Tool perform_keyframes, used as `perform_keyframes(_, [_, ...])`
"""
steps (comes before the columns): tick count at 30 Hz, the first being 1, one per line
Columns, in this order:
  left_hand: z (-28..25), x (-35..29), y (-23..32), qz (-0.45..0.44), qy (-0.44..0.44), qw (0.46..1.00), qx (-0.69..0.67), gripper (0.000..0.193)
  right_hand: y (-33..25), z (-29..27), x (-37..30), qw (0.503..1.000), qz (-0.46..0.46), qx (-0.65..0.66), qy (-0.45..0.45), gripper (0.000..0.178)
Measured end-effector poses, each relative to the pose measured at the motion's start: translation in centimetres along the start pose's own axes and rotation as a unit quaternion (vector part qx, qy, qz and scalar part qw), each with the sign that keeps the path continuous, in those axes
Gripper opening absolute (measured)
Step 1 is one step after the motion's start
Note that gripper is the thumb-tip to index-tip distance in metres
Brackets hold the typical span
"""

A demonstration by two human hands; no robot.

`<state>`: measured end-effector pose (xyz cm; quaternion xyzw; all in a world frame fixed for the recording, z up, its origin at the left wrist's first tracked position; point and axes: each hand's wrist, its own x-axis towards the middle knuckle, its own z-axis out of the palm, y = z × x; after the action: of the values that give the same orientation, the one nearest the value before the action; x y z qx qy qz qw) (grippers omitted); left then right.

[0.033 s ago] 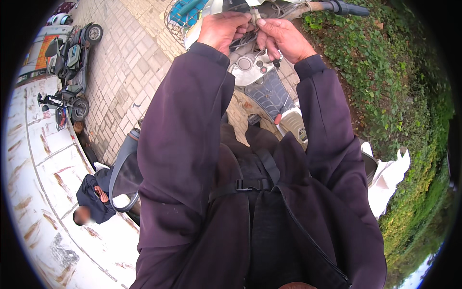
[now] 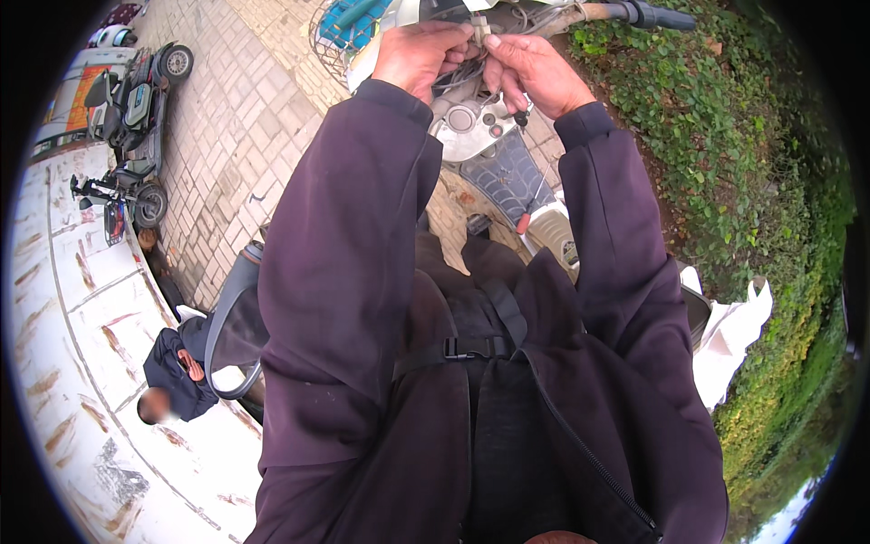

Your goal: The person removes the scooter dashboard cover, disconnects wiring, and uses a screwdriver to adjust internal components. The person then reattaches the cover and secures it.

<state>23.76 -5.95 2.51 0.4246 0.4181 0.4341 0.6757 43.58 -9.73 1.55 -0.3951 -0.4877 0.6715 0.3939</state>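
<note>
At the top of the head view, a small white wire connector [image 2: 479,25] is pinched between the fingertips of both my hands. My left hand [image 2: 415,56] grips it from the left with thumb and forefinger, and the other fingers are curled. From the right, my right hand [image 2: 535,74] closes thumb and forefinger on it. Grey and dark wires [image 2: 464,80] run beneath the hands, among the opened front of a scooter. Its pale panel [image 2: 460,136] lies just below, then a dark ribbed footboard [image 2: 509,177]. A red-handled screwdriver [image 2: 524,223] rests on the footboard's near end.
A black handlebar grip [image 2: 662,16] sticks out at upper right, beside a green hedge [image 2: 689,118]. A wire basket [image 2: 328,45] holds something blue. Parked scooters [image 2: 127,104] and a seated person [image 2: 181,376] are at left on brick paving [image 2: 227,136].
</note>
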Motion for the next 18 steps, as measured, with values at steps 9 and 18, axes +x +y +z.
perform_keyframes(9, [-0.12,0.32,-0.57,0.008,-0.012,1.0,0.0,0.015,-0.14,-0.51,0.11,1.0,0.001,-0.009,-0.025,0.048])
perform_keyframes(18, [-0.01,0.13,-0.5,0.0,-0.026,1.0,0.003,0.015,0.08,-0.06,-0.01,1.0,0.002,-0.015,-0.007,0.051])
